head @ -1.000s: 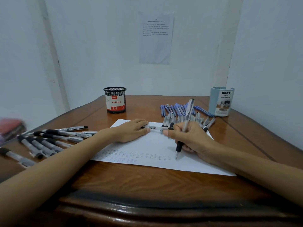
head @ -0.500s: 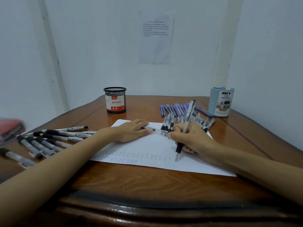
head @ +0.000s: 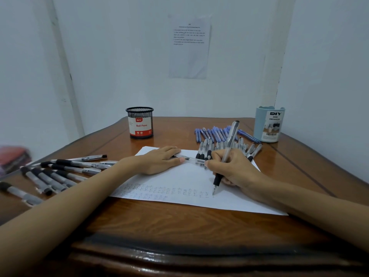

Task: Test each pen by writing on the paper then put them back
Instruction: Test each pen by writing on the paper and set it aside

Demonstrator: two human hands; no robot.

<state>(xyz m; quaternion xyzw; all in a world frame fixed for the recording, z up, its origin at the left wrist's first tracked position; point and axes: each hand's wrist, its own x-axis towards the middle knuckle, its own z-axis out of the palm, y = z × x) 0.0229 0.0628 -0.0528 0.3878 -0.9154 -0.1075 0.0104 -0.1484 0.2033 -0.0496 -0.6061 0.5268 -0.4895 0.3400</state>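
Note:
A white sheet of paper (head: 191, 176) lies on the wooden table, with rows of small pen marks along its near edge. My right hand (head: 233, 168) grips a clear pen with a black grip (head: 225, 156), its tip touching the paper at the right end of the upper row of marks. My left hand (head: 159, 159) rests flat on the paper's far left part, fingers straight. A pen cap or clear pen (head: 189, 157) lies on the paper between my two hands.
Black-grip pens (head: 60, 172) lie in a group at the left. Blue pens (head: 215, 133) and more black-grip pens (head: 225, 146) lie behind the paper. A black mesh cup labelled Ball Pens (head: 139, 122) and a light blue organizer cup (head: 269, 123) stand at the back.
The pen tip has shifted slightly rightward along the row of marks. My left hand has stayed flat on the paper.

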